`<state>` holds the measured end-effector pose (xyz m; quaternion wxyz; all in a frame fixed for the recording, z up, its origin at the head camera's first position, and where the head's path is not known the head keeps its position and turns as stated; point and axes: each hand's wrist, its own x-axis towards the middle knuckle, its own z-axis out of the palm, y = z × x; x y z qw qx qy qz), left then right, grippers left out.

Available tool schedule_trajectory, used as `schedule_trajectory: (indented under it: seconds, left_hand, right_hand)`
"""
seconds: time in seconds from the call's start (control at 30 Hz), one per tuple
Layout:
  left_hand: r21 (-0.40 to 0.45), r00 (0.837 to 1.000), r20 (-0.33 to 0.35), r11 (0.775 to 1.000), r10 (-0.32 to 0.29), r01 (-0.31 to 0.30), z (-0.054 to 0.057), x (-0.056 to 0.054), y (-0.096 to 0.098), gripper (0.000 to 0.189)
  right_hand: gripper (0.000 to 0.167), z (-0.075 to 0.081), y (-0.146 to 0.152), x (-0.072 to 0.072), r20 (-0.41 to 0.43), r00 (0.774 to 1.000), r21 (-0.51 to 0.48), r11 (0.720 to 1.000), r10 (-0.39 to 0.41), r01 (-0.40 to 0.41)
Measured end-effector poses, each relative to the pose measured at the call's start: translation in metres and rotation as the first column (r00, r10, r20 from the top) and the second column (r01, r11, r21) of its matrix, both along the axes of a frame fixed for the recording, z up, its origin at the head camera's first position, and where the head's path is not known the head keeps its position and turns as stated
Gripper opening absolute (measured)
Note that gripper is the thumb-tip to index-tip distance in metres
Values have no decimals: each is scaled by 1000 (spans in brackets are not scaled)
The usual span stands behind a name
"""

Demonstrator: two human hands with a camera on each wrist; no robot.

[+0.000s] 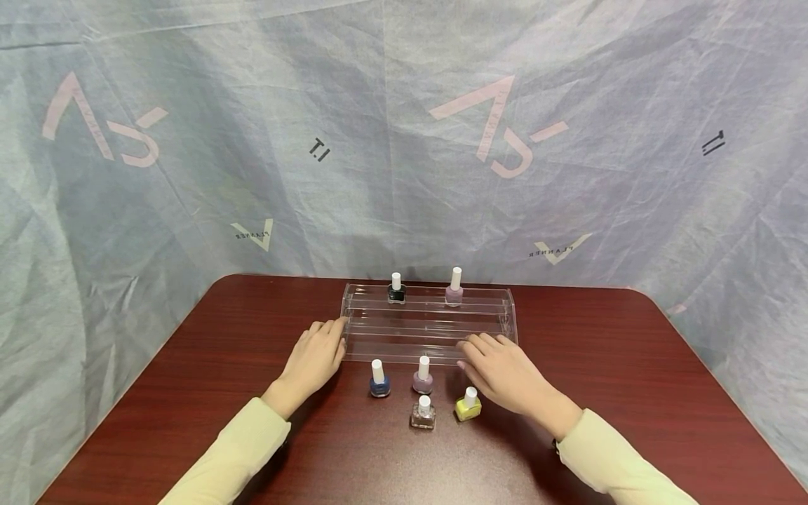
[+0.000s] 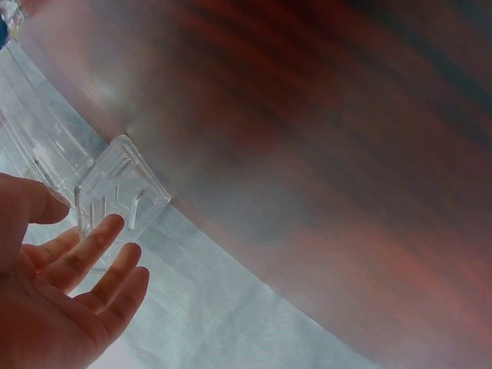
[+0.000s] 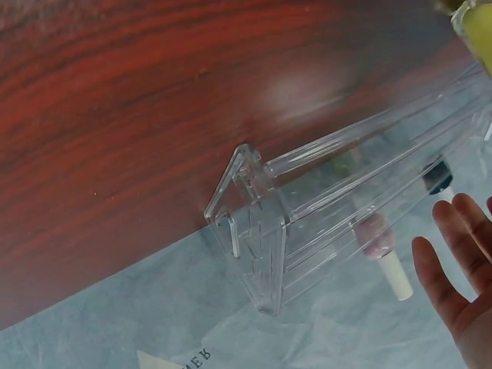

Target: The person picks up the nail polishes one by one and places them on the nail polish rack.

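Observation:
A clear tiered display rack [image 1: 404, 348] stands near the back edge of the table. A dark green nail polish bottle [image 1: 396, 292] and a pale purple one [image 1: 454, 292] stand upright on its top tier. At the rack's left end is my left hand [image 1: 314, 356], its loosely extended fingers [image 2: 115, 269] beside the clear end panel [image 2: 123, 188]; whether they touch it I cannot tell. My right hand [image 1: 505, 368] is over the rack's front right corner, fingers relaxed and holding nothing. In the right wrist view its fingers [image 3: 446, 269] are apart from the rack's end.
In front of the rack, several bottles stand on the dark red table [image 1: 606, 365]: blue [image 1: 379, 386], pale purple [image 1: 423, 382], brownish glitter [image 1: 423, 417] and yellow [image 1: 468, 408]. The yellow one is close to my right hand. A grey printed cloth [image 1: 379, 196] hangs behind.

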<state>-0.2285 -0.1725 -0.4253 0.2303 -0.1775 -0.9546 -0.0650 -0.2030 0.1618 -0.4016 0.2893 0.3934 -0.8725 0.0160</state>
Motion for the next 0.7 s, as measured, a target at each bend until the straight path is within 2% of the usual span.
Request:
schedule_trajectory:
  seconds: [0.47,0.7]
  left_hand:
    - [-2,1000,-12,1000,-7,7,-2,-1,0,39]
    - [-2,1000,6,1000,-1,1,-2,-1,0,39]
  right_hand:
    - [24,-3,-1,16,-22,997,-13,997,72,-72]
    - [24,-6,-1,23,1,996,17,996,89,-89]
